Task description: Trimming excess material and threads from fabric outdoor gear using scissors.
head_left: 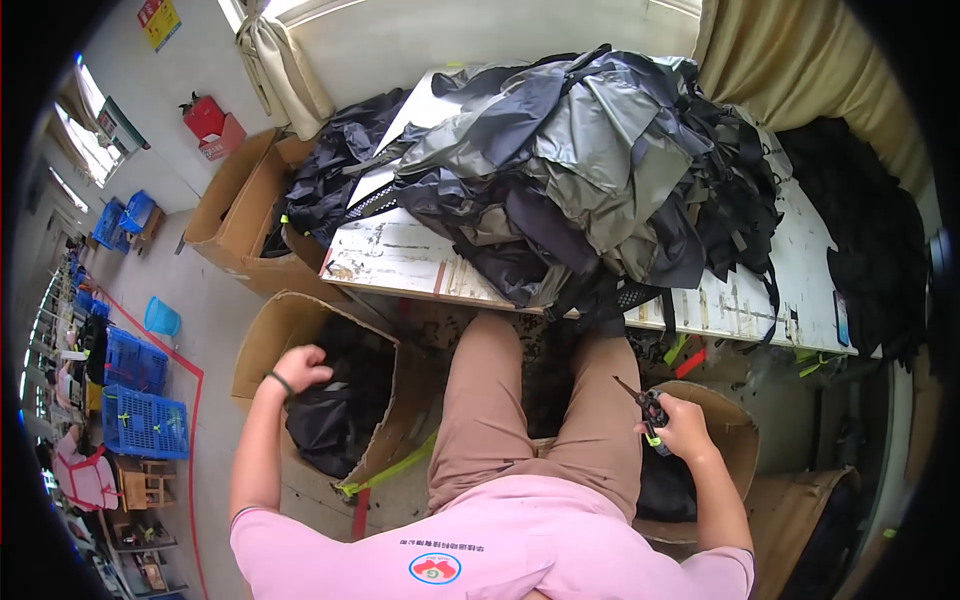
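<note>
My left hand [303, 368] is loosely curled over the cardboard box [262, 345] on the left, with a gap between thumb and fingers and nothing visible in it. Black fabric pieces [338, 425] fill that box below the hand. On the right, my right hand [683, 428] grips a pair of scissors [650, 408] by dark handles with a yellow-green part. The blades point up and left, above my right thigh. A large heap of grey and black fabric pieces [610, 150] with straps and mesh lies on the white table [390, 250] in front of me.
Another box [735, 430] with dark fabric stands by my right leg. Large cartons [225, 220] sit beyond the left box. Black material [860, 230] hangs at the table's right end. Blue crates [145, 420] stand across the floor at left. Scraps lie under the table.
</note>
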The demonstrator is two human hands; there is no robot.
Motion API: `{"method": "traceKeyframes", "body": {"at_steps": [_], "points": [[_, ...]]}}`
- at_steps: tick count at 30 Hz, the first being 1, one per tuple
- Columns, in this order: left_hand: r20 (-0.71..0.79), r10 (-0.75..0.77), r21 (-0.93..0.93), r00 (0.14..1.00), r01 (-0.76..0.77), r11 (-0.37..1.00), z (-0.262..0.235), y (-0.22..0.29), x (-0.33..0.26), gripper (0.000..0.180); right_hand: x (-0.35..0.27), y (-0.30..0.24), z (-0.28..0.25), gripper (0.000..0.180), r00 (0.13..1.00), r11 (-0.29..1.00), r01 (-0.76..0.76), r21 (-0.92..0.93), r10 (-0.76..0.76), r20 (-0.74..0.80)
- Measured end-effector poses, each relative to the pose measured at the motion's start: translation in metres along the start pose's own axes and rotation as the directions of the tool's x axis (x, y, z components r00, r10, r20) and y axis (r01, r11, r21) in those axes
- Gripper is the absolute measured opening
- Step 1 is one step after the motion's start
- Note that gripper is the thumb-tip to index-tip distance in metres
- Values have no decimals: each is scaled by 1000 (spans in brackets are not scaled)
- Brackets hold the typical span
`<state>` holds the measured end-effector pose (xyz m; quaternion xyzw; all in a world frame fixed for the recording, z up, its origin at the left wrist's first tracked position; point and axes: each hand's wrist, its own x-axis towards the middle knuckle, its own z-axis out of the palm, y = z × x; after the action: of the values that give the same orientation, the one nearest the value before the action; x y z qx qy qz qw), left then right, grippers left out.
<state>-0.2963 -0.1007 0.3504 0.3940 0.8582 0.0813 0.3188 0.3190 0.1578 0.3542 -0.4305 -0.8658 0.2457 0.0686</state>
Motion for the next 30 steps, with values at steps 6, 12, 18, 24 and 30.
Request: {"method": "traceKeyframes", "body": {"at_steps": [6,12,18,24,30], "points": [[-442,468,-448,765,-640,624,-52,235,140,43,24,-22,11,49,999,994,34,106,-38,32],[-662,129,-363,738,-467,806,-50,363,255,70,16,-27,23,48,999,984,23,175,-27,18],[-737,424,-210,526,-775,596,-46,386,191,20,4,-2,18,45,997,942,-43,334,60,-39],[-467,804,-85,368,-924,374,18,408,9,15,32,-23,-1,47,969,407,190,894,68,-237],[-265,924,-488,276,-865,118,119,404,-65,14,30,-91,-31,41,966,320,181,930,120,-230]]}}
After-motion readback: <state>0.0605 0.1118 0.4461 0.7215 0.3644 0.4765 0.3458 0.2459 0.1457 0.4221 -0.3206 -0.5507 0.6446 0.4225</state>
